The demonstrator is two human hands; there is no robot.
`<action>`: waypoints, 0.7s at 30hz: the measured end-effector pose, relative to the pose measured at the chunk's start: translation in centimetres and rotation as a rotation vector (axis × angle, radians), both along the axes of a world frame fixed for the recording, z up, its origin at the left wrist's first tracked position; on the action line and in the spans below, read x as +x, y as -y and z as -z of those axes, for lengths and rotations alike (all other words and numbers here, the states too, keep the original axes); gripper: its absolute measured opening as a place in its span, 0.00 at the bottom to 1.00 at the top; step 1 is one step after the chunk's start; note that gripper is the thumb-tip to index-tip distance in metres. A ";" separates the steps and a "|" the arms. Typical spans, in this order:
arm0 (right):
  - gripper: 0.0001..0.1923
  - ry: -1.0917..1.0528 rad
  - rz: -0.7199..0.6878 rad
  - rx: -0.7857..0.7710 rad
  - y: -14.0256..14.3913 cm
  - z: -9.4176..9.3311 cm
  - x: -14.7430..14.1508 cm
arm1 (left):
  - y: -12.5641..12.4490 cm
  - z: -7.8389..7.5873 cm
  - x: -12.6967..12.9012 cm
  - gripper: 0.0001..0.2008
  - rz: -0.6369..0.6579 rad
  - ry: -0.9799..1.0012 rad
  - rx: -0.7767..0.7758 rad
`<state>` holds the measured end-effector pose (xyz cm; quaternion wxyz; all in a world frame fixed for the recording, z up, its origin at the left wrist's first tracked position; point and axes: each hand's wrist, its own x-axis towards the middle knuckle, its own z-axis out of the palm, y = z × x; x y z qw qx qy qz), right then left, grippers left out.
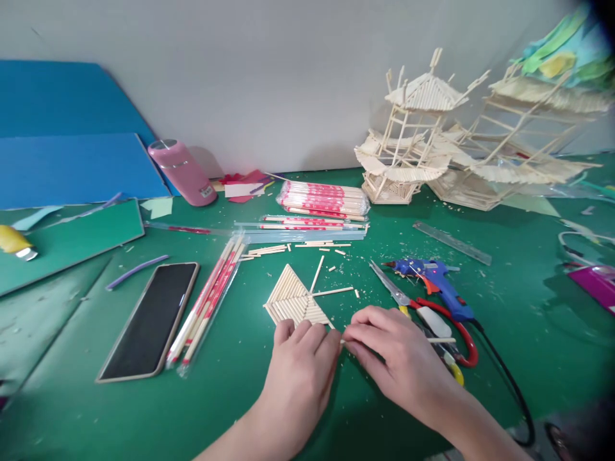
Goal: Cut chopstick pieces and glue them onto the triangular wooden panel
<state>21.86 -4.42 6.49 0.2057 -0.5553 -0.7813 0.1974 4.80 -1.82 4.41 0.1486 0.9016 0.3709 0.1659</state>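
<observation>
My left hand (300, 365) and my right hand (398, 355) meet low on the green table (336, 410), fingertips together around a small wooden stick piece (343, 341) that is mostly hidden. Just beyond the left fingers lies a flat triangular panel of glued sticks (294, 301). A loose thin stick (332, 292) rests beside the panel. Red-handled scissors (423, 307) and a blue glue gun (435, 282) lie close to the right hand.
A phone (151, 318) lies screen-up at left beside wrapped chopsticks (209, 301). More chopstick packs (324, 198), a pink bottle (181, 171), a clear ruler (451, 243), blue boards (72, 166) and two stick pavilion models (408, 134) (519, 141) stand farther back.
</observation>
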 end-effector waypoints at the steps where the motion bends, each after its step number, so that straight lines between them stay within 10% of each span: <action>1: 0.10 -0.004 0.000 -0.001 0.0 0.0 0.0 | 0.0 -0.1 0.0 0.12 0.009 -0.003 -0.008; 10: 0.09 -0.042 0.025 0.059 0.2 -0.5 0.3 | -0.4 -0.5 0.2 0.12 0.054 0.178 -0.092; 13: 0.11 -0.102 0.233 0.251 0.7 -1.1 2.4 | -0.8 -0.8 -0.2 0.09 -0.003 0.310 -0.169; 17: 0.09 -0.085 0.685 0.403 1.8 -0.6 7.2 | -2.0 -1.5 -0.8 0.07 -0.189 0.500 -0.406; 21: 0.08 0.011 0.713 0.271 2.8 1.5 9.8 | -3.1 -1.8 -0.9 0.11 -0.475 0.755 -0.763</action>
